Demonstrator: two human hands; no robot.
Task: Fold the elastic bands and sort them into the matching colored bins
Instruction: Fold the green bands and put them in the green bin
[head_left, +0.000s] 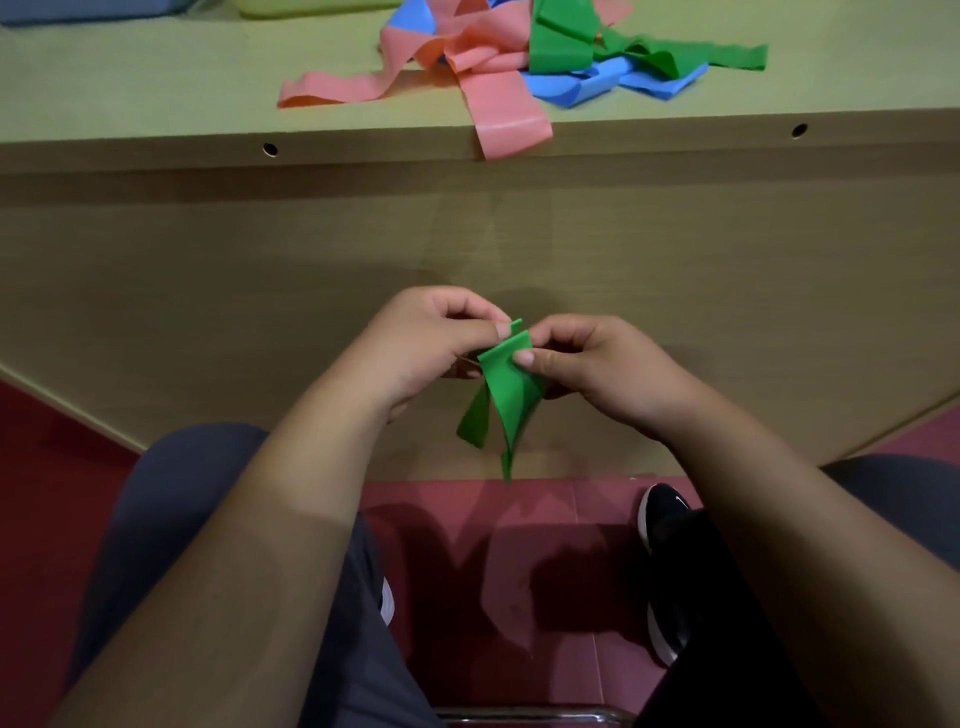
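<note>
Desk (156, 93) ahead, pile waiting; my left hand (426, 348) and right hand (597, 364) both pinch the band's (511, 395) top edge; floppy, probably slippery.

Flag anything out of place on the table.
One pink band droops over the table edge and may slip off. The other bands lie in a tangled heap, colours mixed.

Far side: pale wood-grain desk top (156, 78), one round hole (269, 149) left in its front edge, another hole (799, 130) right. Below, plain wooden front panel (234, 270). Near: dim, shadowed red tiled floor (571, 519); chrome bar (535, 716).
</note>
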